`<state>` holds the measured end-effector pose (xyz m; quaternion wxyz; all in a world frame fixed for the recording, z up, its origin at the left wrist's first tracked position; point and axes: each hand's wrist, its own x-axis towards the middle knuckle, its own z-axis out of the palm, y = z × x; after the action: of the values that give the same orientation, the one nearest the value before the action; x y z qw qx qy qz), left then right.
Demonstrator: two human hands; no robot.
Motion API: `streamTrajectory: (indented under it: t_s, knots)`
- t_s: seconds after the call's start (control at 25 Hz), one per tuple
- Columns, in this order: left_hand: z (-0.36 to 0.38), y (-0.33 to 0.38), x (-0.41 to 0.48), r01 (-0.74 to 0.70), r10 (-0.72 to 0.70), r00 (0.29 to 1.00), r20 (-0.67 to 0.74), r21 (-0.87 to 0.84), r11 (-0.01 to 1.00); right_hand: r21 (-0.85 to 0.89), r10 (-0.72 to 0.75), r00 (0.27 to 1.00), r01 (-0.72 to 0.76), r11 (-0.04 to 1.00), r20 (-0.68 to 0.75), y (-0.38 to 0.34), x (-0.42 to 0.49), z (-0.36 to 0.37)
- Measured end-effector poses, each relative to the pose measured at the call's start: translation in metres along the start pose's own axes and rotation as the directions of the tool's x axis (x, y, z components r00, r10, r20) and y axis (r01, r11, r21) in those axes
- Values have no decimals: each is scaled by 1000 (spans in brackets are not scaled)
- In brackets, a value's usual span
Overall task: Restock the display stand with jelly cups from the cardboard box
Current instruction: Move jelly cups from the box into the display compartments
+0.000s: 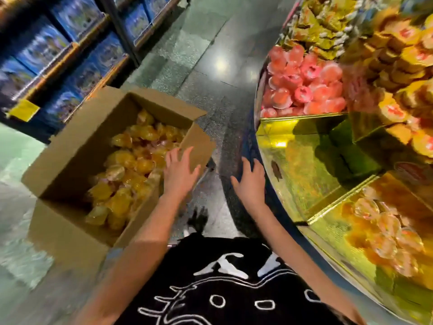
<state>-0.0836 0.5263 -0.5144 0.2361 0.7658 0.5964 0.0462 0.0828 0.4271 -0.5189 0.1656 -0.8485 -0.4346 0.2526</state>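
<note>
Glossy yellow-orange jelly cups (131,160) lie heaped in the open cardboard box (70,160) left of the display stand (293,160). Left hand (180,170) and right hand (249,181) hover with fingers spread, holding nothing.

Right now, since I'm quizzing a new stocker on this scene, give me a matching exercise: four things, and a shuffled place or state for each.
Things:
1. cardboard box
2. pink cups
3. left hand
4. blue packages

Places or states:
A. in a display stand compartment
B. stacked at upper left
C. open, holding yellow cups
D. fingers spread at the box's edge

Pairs: 1-C, 2-A, 3-D, 4-B
</note>
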Motion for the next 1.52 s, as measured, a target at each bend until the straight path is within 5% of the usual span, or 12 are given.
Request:
streamTrajectory:
  t_s: [0.32,0.72,0.92,1.16,1.28,1.4,1.52]
  knots:
    - [-36,-136,6,314,-326,945,-1,-275,909,-65,-227,923,259,964,311,-118,37,86]
    - [-11,-172,45,614,-704,686,183,-665,425,-177,-300,698,524,833,651,-179,164,144]
    - [27,-179,71,726,-706,582,404,-648,229,-194,-281,599,605,772,750,-197,236,179]
    - [57,-178,100,783,-689,555,465,-571,245,-209,-60,329,719,663,942,-189,279,216]
    - [64,-181,103,803,-703,521,484,-556,213,-227,-38,334,715,661,942,-189,285,220]
    - [65,-178,107,756,-744,463,481,-653,49,-239,-26,320,758,607,947,-189,279,218]
    - [61,-170,112,692,-748,446,492,-719,-60,-125,-91,248,731,671,964,-189,268,222]
